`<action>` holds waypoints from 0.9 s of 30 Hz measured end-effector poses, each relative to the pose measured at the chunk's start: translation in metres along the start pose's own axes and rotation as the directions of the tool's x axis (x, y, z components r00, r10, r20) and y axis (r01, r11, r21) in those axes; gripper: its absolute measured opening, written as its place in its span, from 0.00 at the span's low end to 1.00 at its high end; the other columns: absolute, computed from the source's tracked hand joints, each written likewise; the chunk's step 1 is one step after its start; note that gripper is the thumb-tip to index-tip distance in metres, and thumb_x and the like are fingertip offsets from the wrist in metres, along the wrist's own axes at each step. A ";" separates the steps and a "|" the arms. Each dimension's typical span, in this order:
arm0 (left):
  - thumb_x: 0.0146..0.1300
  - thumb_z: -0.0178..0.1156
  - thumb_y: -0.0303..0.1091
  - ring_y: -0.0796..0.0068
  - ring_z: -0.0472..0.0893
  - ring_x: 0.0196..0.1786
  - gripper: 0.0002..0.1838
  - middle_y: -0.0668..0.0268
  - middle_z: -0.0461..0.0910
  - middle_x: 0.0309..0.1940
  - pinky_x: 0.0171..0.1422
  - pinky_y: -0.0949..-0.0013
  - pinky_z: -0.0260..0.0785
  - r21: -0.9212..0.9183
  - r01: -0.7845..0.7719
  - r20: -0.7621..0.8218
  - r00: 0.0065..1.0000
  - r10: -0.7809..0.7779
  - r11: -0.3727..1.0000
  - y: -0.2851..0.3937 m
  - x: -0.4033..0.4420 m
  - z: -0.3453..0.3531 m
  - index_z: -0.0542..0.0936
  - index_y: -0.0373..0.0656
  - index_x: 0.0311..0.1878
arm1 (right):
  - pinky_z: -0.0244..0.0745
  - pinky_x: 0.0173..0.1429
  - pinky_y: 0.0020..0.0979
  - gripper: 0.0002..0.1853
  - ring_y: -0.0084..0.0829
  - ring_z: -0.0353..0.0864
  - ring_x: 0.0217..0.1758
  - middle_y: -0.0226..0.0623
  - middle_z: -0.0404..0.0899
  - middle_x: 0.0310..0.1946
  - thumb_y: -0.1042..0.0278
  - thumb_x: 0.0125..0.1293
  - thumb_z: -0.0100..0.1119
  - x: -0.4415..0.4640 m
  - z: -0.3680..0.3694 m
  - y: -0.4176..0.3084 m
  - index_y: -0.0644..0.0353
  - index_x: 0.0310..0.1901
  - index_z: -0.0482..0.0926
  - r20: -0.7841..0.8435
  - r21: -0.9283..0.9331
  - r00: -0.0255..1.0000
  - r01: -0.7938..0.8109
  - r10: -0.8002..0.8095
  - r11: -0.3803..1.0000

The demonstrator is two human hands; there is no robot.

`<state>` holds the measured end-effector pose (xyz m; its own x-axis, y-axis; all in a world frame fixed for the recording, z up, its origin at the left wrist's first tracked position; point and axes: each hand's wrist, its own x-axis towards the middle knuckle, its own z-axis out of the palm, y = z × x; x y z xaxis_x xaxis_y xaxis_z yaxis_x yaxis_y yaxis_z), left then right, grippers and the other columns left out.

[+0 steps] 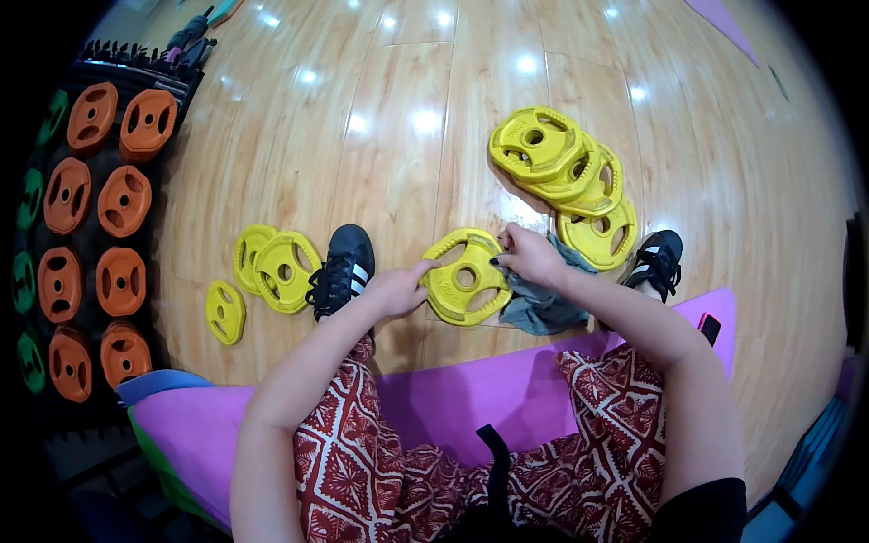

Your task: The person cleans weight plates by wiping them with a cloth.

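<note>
A yellow weight plate (446, 283), with a round centre hole and hand slots, is between my hands just above or on the floor; I cannot tell which. My left hand (398, 289) is closed on its left rim, fingers at the edge. At the right rim my right hand (534, 257) is pinched, with a grey-blue cloth (546, 308) bunched under it, partly hidden by the hand and forearm. Several yellow plates (535, 143) lie overlapped at the upper right. More small yellow plates (284, 271) rest to the left of my left shoe.
A black rack at the left holds orange plates (66, 195) and green ones (30, 197). My black shoes (347, 262) stand either side of my hands. Beneath my legs spreads a purple mat (434, 412), with a phone (709, 328) on its right end.
</note>
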<state>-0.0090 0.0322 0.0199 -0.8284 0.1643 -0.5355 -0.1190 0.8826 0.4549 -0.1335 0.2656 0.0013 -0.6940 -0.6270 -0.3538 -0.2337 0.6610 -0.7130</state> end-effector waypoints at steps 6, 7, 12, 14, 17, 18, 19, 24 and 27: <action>0.55 0.49 0.38 0.48 0.76 0.36 0.26 0.47 0.76 0.31 0.41 0.53 0.68 -0.012 0.064 0.078 0.995 -0.063 0.998 0.010 0.000 -0.007 0.60 0.54 0.59 | 0.68 0.34 0.35 0.16 0.39 0.75 0.29 0.43 0.75 0.25 0.62 0.45 0.67 0.034 -0.001 0.000 0.61 0.26 0.70 -0.061 -0.028 0.994 0.086 -0.088 0.996; 0.54 0.49 0.38 0.48 0.76 0.36 0.26 0.47 0.76 0.30 0.41 0.53 0.68 -0.004 0.068 0.079 0.995 -0.068 0.998 0.010 0.000 -0.007 0.60 0.54 0.59 | 0.68 0.33 0.34 0.16 0.36 0.74 0.27 0.42 0.74 0.23 0.62 0.45 0.67 0.036 -0.003 0.000 0.62 0.25 0.71 0.018 -0.020 0.999 0.032 -0.032 0.999; 0.55 0.49 0.38 0.48 0.76 0.33 0.26 0.48 0.76 0.28 0.38 0.53 0.68 0.017 0.050 0.063 0.997 -0.051 0.999 0.006 0.002 -0.003 0.60 0.54 0.59 | 0.69 0.33 0.37 0.19 0.41 0.76 0.27 0.42 0.75 0.21 0.55 0.42 0.69 0.021 0.002 0.014 0.60 0.23 0.73 -0.007 0.072 0.999 -0.050 0.051 0.996; 0.55 0.49 0.38 0.48 0.76 0.31 0.25 0.48 0.76 0.26 0.36 0.53 0.68 0.018 0.032 0.031 0.999 -0.033 0.999 0.003 0.002 0.000 0.61 0.54 0.58 | 0.69 0.33 0.37 0.18 0.41 0.75 0.28 0.42 0.75 0.22 0.54 0.44 0.68 0.008 -0.003 0.016 0.60 0.24 0.73 0.057 -0.026 0.996 -0.072 0.073 0.997; 0.55 0.49 0.38 0.48 0.76 0.31 0.25 0.48 0.76 0.26 0.36 0.53 0.68 0.001 0.016 0.013 1.000 -0.016 1.000 0.001 0.002 0.000 0.61 0.54 0.58 | 0.68 0.33 0.37 0.17 0.42 0.75 0.29 0.42 0.76 0.23 0.55 0.46 0.67 -0.002 0.002 0.011 0.60 0.26 0.73 -0.049 -0.019 0.996 -0.069 0.068 0.997; 0.55 0.49 0.38 0.48 0.76 0.32 0.25 0.48 0.76 0.26 0.36 0.53 0.68 0.002 0.012 0.013 1.000 -0.012 1.000 0.001 0.001 0.000 0.61 0.54 0.58 | 0.68 0.34 0.38 0.15 0.43 0.75 0.30 0.42 0.76 0.25 0.57 0.49 0.64 -0.005 -0.003 0.003 0.60 0.27 0.72 -0.030 -0.012 0.998 -0.062 0.062 0.998; 0.54 0.49 0.38 0.48 0.76 0.32 0.25 0.48 0.75 0.26 0.36 0.53 0.68 0.003 0.007 0.014 1.000 -0.007 1.000 0.002 0.002 0.000 0.61 0.54 0.58 | 0.68 0.34 0.38 0.15 0.43 0.75 0.30 0.42 0.76 0.25 0.57 0.49 0.64 -0.003 -0.001 0.001 0.60 0.27 0.72 -0.028 -0.015 0.998 -0.063 0.062 0.998; 0.54 0.49 0.38 0.48 0.76 0.32 0.25 0.48 0.75 0.26 0.37 0.53 0.68 -0.001 0.042 0.038 0.998 -0.042 0.999 0.003 0.003 0.000 0.61 0.54 0.58 | 0.69 0.36 0.39 0.14 0.44 0.76 0.33 0.45 0.76 0.26 0.59 0.51 0.62 0.018 0.009 -0.013 0.60 0.28 0.71 -0.169 0.001 0.985 -0.046 0.045 0.999; 0.54 0.49 0.38 0.48 0.76 0.32 0.25 0.48 0.75 0.26 0.37 0.53 0.68 0.000 0.051 0.049 0.998 -0.051 0.999 0.004 0.004 -0.002 0.61 0.54 0.58 | 0.68 0.36 0.40 0.15 0.45 0.75 0.32 0.45 0.76 0.25 0.58 0.51 0.62 0.029 0.011 -0.005 0.61 0.28 0.71 -0.181 0.042 0.982 -0.051 0.058 0.998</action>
<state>-0.0136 0.0354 0.0211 -0.7935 0.1409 -0.5920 -0.1610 0.8895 0.4276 -0.1448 0.2394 -0.0125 -0.8179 -0.5029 -0.2795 -0.1688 0.6742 -0.7190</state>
